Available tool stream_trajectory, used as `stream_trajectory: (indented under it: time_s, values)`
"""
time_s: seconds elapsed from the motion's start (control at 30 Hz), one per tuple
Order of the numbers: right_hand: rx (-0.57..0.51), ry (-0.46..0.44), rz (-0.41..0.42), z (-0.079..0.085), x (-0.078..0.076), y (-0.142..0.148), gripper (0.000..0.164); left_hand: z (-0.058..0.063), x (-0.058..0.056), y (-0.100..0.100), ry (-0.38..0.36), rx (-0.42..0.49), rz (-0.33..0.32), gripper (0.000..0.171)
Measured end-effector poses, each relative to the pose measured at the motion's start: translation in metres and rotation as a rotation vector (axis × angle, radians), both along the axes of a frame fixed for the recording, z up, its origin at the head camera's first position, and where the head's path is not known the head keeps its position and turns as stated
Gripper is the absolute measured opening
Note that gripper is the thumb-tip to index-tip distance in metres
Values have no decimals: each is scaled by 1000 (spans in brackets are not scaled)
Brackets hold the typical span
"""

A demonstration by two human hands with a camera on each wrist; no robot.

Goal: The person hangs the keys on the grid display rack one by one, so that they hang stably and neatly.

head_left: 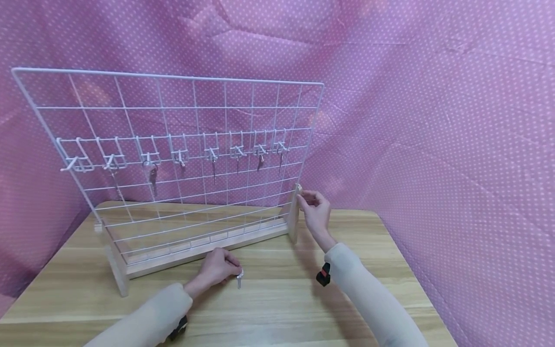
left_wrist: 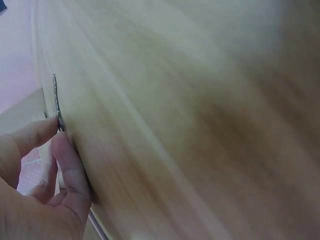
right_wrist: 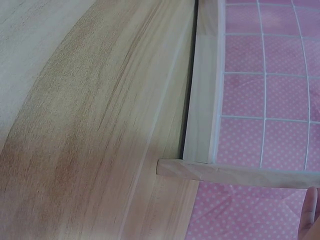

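Observation:
My left hand [head_left: 217, 267] pinches a small silver key [head_left: 239, 280] between thumb and fingertips, low over the table in front of the rack. In the left wrist view the thin key [left_wrist: 56, 97] sticks out past the fingertips. My right hand [head_left: 316, 212] holds the upper part of the right wooden upright [head_left: 293, 221] with thumb and fingers. Only some of its fingers [right_wrist: 308, 212] show in the right wrist view, at the upright's edge. The white wire grid [head_left: 191, 77] stands tilted in its wooden base [head_left: 208, 249].
A row of white hooks [head_left: 211, 153] crosses the grid, and keys [head_left: 152, 174] hang from most of them. The leftmost hook [head_left: 78, 165] bears no key. The wooden table [head_left: 277, 313] spreads out in front, and a pink dotted cloth [head_left: 433, 120] surrounds it.

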State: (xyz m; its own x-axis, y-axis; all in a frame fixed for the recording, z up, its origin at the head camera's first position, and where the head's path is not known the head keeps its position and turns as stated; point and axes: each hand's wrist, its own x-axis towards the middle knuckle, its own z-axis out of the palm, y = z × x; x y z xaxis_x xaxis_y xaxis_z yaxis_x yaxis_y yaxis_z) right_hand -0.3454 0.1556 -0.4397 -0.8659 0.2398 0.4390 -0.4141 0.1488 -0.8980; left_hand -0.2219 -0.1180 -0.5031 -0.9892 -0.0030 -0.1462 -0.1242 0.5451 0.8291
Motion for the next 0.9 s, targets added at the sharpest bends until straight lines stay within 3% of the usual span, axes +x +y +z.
stream_trajectory:
  time_s: [0.23,0.5,0.77,0.9]
  values:
    - [8,11,-9,1,1,0,20,5,3,-2,-28,46,18,8]
    - [-1,5,-4,1,1,-1,20,15,7,-15,-19,162,51,12]
    - [-16,-6,6,2,1,-1,22,37,18,-43,17,233,72,20]
    - [-11,-12,7,2,1,0,25,53,27,-59,59,212,80,28]
